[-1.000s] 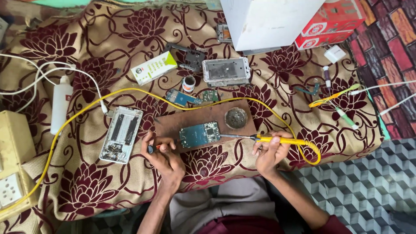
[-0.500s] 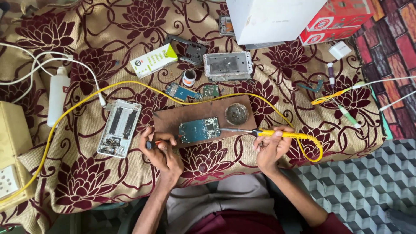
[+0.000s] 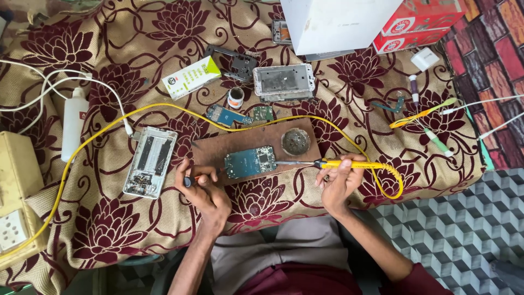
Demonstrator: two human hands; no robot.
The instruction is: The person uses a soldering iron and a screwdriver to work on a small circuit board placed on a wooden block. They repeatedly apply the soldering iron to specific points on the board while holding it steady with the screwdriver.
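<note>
The right hand (image 3: pixel 337 183) is gripping the yellow-handled soldering iron (image 3: pixel 349 164) in a closed, pen-like hold, just right of frame centre. The grip is keeping the metal shaft level, and its tip is meeting the right edge of the blue circuit board (image 3: pixel 251 161).

The left hand (image 3: pixel 204 191) is closed around a small tool with a dark blue tip (image 3: pixel 188 181), lower left of centre. The tool is pointing toward the board's left edge, apparently steadying it against the pressure of the iron; whether it is touching the board cannot be told.

The circuit board is lying flat on a brown wooden board (image 3: pixel 218 150) at frame centre. This is probably serving as a heat-safe work surface, protecting the floral cloth (image 3: pixel 109 229) beneath. A round tin of dark residue (image 3: pixel 296 141) is sitting on the same wooden board, just above the iron's shaft, within easy reach of the tip.

The iron's yellow cable (image 3: pixel 87 147) is looping right of the handle, then running across the upper middle of the frame and down the left side, leaving the working area clear.

An opened phone body (image 3: pixel 150 161) is lying left of the wooden board. A second phone frame (image 3: pixel 284 82) and two smaller circuit boards (image 3: pixel 240 115) are lying above it, set apart from the work.
</note>
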